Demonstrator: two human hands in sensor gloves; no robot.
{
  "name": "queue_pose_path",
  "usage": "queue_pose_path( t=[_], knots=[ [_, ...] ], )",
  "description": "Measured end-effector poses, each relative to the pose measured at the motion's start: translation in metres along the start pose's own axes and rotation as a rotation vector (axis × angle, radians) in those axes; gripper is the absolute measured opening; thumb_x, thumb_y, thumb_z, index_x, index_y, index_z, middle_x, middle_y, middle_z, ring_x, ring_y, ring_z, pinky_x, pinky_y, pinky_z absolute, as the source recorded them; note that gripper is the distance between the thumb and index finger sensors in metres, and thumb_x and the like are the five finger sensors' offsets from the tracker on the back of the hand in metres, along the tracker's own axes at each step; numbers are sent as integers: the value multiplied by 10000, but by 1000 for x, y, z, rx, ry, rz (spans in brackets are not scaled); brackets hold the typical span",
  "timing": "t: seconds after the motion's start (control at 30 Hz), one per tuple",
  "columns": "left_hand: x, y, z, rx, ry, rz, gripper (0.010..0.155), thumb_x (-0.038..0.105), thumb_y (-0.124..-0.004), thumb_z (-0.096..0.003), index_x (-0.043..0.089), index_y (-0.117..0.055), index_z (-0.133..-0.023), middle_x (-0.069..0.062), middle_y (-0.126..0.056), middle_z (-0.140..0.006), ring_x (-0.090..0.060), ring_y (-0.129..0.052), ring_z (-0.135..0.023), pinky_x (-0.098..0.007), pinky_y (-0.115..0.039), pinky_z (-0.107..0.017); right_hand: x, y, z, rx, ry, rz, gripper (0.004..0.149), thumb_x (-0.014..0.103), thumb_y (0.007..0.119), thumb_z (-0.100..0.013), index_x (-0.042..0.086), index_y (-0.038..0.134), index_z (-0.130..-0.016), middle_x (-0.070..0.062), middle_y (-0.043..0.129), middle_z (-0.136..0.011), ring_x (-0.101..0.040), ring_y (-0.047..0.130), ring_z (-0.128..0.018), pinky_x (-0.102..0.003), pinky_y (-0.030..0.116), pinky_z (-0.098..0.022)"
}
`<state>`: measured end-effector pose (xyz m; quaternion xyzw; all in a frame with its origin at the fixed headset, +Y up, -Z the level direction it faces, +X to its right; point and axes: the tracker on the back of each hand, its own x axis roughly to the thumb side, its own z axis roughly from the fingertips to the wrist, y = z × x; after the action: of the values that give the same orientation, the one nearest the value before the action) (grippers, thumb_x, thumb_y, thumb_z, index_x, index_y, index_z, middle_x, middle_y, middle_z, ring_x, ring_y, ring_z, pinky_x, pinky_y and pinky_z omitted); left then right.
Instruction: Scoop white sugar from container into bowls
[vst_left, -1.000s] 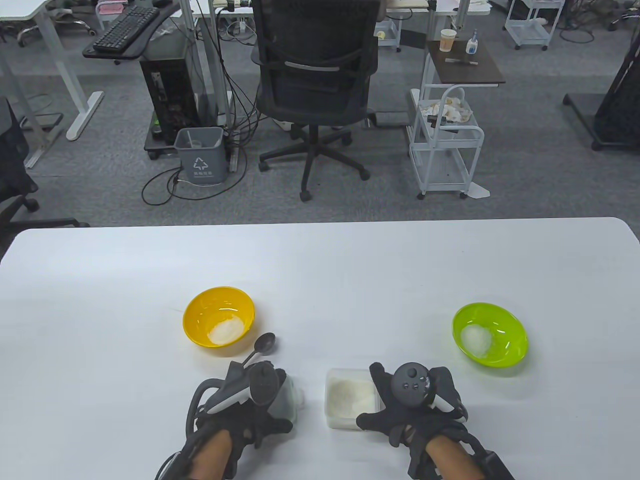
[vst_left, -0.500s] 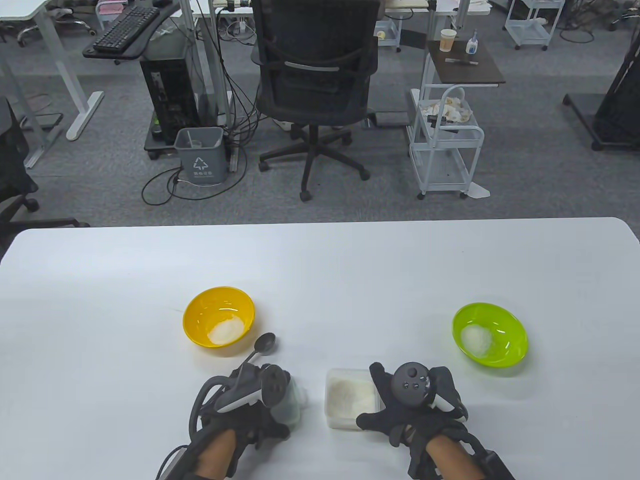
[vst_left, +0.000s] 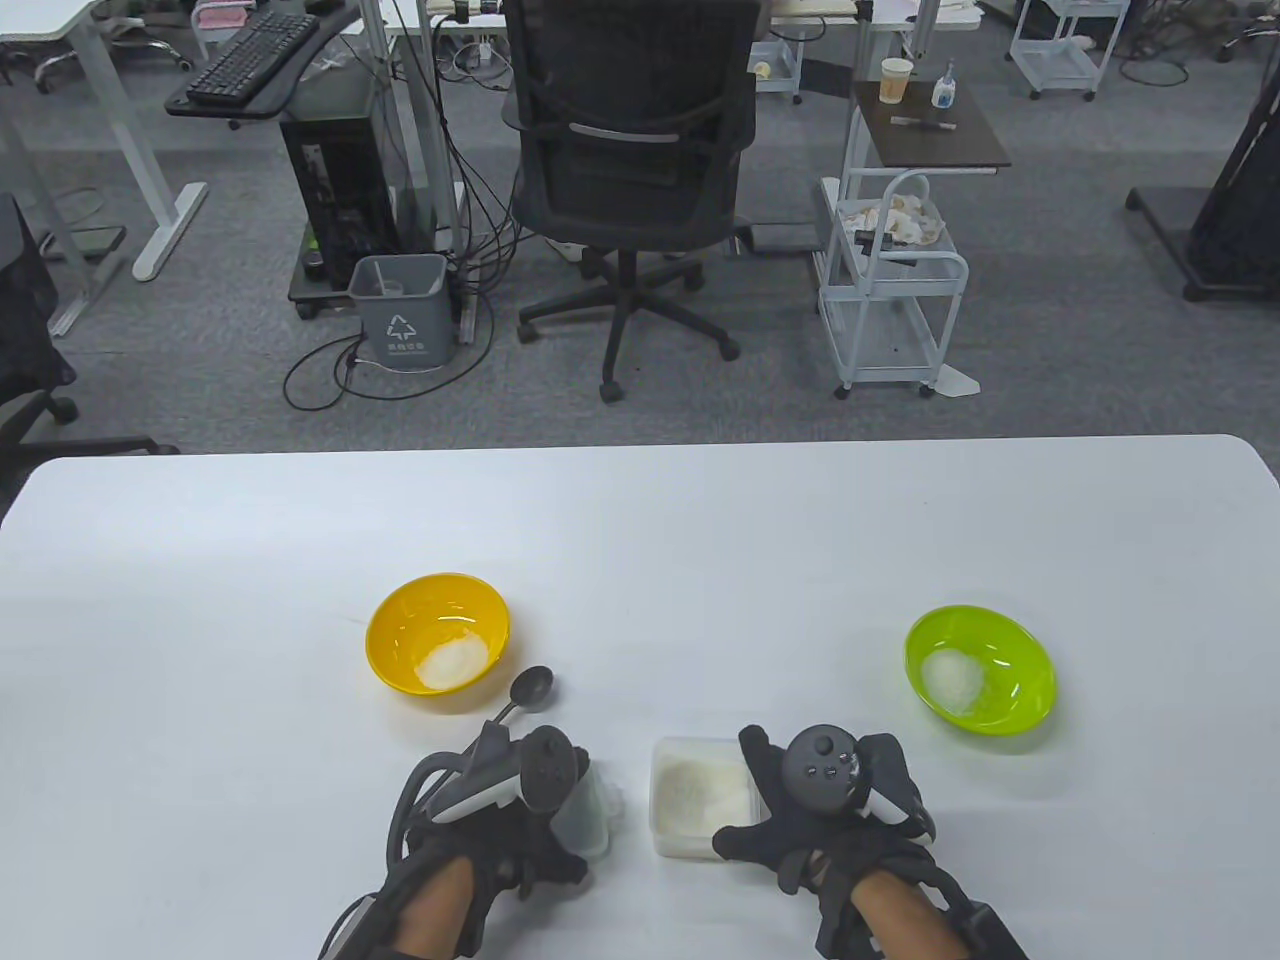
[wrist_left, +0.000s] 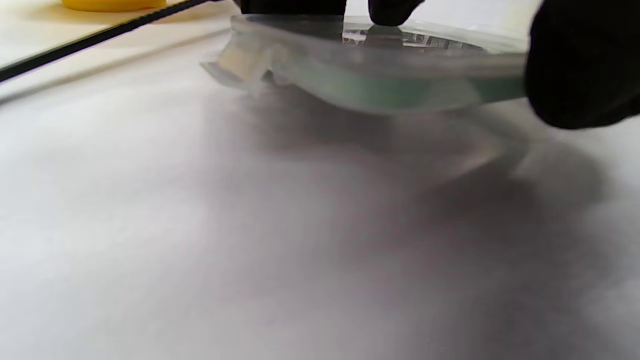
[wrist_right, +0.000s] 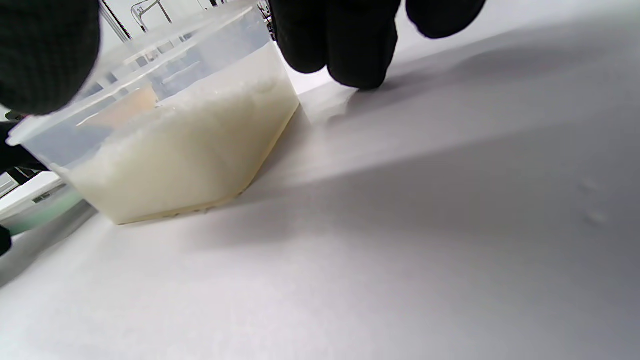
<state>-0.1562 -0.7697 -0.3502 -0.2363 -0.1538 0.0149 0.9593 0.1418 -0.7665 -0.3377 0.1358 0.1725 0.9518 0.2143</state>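
A clear plastic container (vst_left: 700, 795) of white sugar stands on the white table (vst_left: 640, 520). My right hand (vst_left: 790, 800) grips it from the right side; in the right wrist view the container (wrist_right: 175, 135) sits between thumb and fingers (wrist_right: 335, 40). My left hand (vst_left: 560, 800) holds the clear lid (vst_left: 590, 820) just left of the container. In the left wrist view the lid (wrist_left: 375, 85) hangs tilted, slightly above the table. A dark spoon (vst_left: 525, 692) lies on the table in front of my left hand. The orange bowl (vst_left: 400, 620) and the green bowl (vst_left: 1015, 640) each hold some sugar.
The orange bowl is left of centre, the green bowl at the right, both beyond my hands. Past the table's far edge are an office chair (vst_left: 630, 150), a grey bin (vst_left: 400, 310) and a white cart (vst_left: 890, 290).
My left hand has moved the lid slightly right and toward me, closer to the container. My right hand, the container, the spoon and the bowls have not moved.
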Motion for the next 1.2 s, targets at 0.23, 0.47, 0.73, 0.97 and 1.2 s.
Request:
queue_pose_path(
  t=[0.23, 0.47, 0.73, 0.97, 1.2],
  knots=[
    [23, 31, 11, 86, -59, 15, 1058, 732, -890, -267, 404, -391, -1139, 0, -333, -1247, -321, -458, -1184, -585, -333, -868, 6, -4, 3, -48, 1, 38, 958, 659, 792, -397, 242, 284, -1095, -179, 493, -1138, -376, 719, -963, -602, 474, -747],
    [53, 64, 16, 186, -131, 44, 1058, 732, -905, -258, 423, -406, -1138, 23, -349, -1254, -304, -476, -1195, -586, -339, -874, 11, -22, 19, -358, 42, -238, 697, 572, 765, -441, 231, 627, -1033, -196, 715, -1018, -286, 936, -648, -528, 644, -664],
    [93, 57, 18, 230, -214, 18, 1059, 740, -901, -256, 458, -384, -1136, 68, -327, -1262, -263, -451, -1214, -579, -314, -888, 11, -17, 19, -315, 75, -574, 633, 535, 846, -420, 139, 788, -910, -125, 1022, -683, -160, 1027, -216, -421, 842, -428],
    [95, 42, 20, 282, -231, 25, 1035, 746, -831, -285, 471, -312, -1137, 79, -268, -1270, -257, -389, -1239, -604, -264, -878, 5, -15, 17, -318, 113, -641, 520, 437, 895, -423, 124, 845, -835, -85, 1047, -554, -117, 1016, -157, -398, 861, -397],
    [59, 38, 13, 289, -167, 289, 987, 791, -697, -327, 464, -243, -1140, 53, -221, -1262, -271, -419, -1214, -593, -301, -867, -17, -18, 15, -335, 168, -742, 509, 421, 878, -430, 130, 836, -846, -88, 1038, -572, -118, 1020, -179, -400, 856, -409]
  ],
)
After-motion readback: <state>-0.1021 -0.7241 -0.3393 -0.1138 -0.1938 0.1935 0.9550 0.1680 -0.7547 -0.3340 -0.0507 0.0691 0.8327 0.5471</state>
